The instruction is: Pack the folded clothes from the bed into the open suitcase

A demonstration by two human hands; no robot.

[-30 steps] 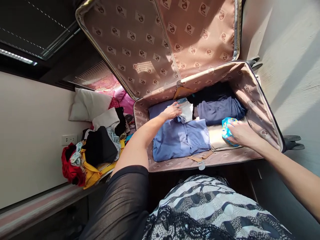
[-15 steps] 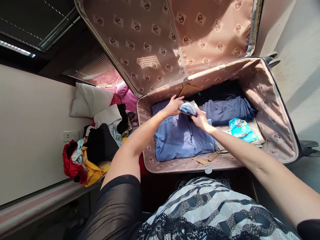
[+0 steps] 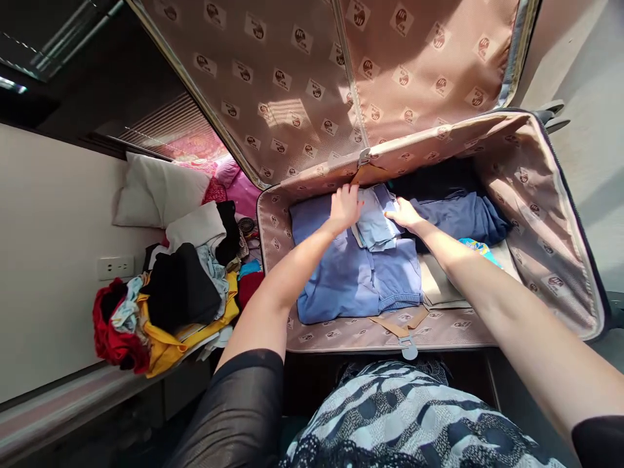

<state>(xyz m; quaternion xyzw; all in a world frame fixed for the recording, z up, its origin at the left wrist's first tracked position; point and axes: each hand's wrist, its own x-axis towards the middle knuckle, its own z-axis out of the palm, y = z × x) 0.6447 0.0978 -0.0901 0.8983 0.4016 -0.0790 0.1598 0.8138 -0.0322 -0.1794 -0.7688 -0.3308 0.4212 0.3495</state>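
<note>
A light blue folded garment (image 3: 374,224) lies on top of blue folded clothing (image 3: 341,273) inside the open suitcase (image 3: 443,335). My left hand (image 3: 346,207) is at its left edge, fingers curled down on the cloth. From the other side, my right hand (image 3: 405,214) grips the right edge, thumb over the fabric. To the right of that hand is a dark blue folded garment (image 3: 453,218). Beige folded clothing (image 3: 441,279) sits below it, and a bright turquoise printed cloth (image 3: 480,250) is partly hidden by my right forearm.
The suitcase lid (image 3: 292,71) stands raised behind, lined in brown patterned fabric. Tan straps with a buckle (image 3: 408,348) lie at the front wall. To the left are a heap of clothes (image 3: 180,286), a white pillow (image 3: 160,192) and a wall socket (image 3: 116,267).
The light blue garment, earlier bunched between my hands, now lies flatter and more spread over the blue clothing. My right hand has moved up and right. The camera view has shifted slightly.
</note>
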